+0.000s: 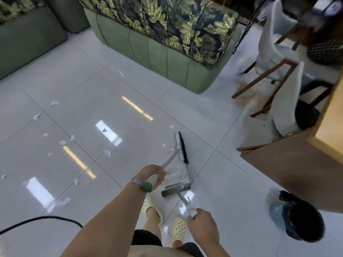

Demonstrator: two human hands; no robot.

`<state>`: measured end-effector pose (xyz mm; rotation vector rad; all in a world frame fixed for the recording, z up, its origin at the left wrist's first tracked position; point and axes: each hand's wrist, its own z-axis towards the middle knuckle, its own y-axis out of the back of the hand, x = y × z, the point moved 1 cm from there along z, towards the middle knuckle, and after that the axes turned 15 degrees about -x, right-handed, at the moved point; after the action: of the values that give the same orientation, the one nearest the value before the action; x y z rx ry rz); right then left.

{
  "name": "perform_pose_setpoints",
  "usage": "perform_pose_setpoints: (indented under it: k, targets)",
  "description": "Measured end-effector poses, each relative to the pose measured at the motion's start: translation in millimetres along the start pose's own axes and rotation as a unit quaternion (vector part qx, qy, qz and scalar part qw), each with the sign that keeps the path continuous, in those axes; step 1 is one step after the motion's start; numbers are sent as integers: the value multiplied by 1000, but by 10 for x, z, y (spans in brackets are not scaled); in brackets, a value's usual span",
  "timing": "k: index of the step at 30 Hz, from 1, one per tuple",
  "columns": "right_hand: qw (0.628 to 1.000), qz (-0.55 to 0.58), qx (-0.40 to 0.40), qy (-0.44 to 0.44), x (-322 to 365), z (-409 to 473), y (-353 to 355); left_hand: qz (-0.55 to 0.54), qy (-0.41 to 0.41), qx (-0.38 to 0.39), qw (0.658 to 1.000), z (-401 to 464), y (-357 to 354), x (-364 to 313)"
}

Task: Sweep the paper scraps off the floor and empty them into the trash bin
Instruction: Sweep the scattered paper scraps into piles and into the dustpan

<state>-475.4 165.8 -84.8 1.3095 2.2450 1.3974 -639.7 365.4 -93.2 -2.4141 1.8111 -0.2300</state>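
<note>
My left hand (152,175) grips the handle of a broom whose black-bristled head (182,147) rests on the glossy white tile floor ahead of me. My right hand (201,222) holds the thin handle of a grey-and-white dustpan (176,180) that stands on the floor just behind the broom head. Several white paper scraps (64,142) lie scattered over the tiles to the left, with a few small ones (171,126) close to the broom. A blue trash bin with a black liner (300,217) stands at the lower right.
A green sofa with leaf-print cushions (167,43) stands ahead, another green sofa (27,43) at the far left. White chairs with wooden legs (274,52) and a wooden table (300,158) fill the right side. A black cable (46,218) runs across the floor at lower left.
</note>
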Motion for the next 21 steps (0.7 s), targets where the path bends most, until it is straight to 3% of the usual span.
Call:
perform_pose_setpoints:
  k: [5,10,13,17,21]
  targets:
    - [1000,7,-5,-30,161,-49,70,-29,-12,-59,998,-69,516,-409]
    - [991,86,-48,-94,503,136,110,-85,-38,-67,993,-266,1201,-932]
    - [984,126,-78,-104,676,289,183,-122,-83,-106,983,-417,1471,-1171]
    - [977,145,-114,-102,913,447,284,-95,-126,-187,970,-526,1696,-1351]
    - [968,169,-148,-107,1076,661,425,-34,-242,-272,931,-708,1586,-1557]
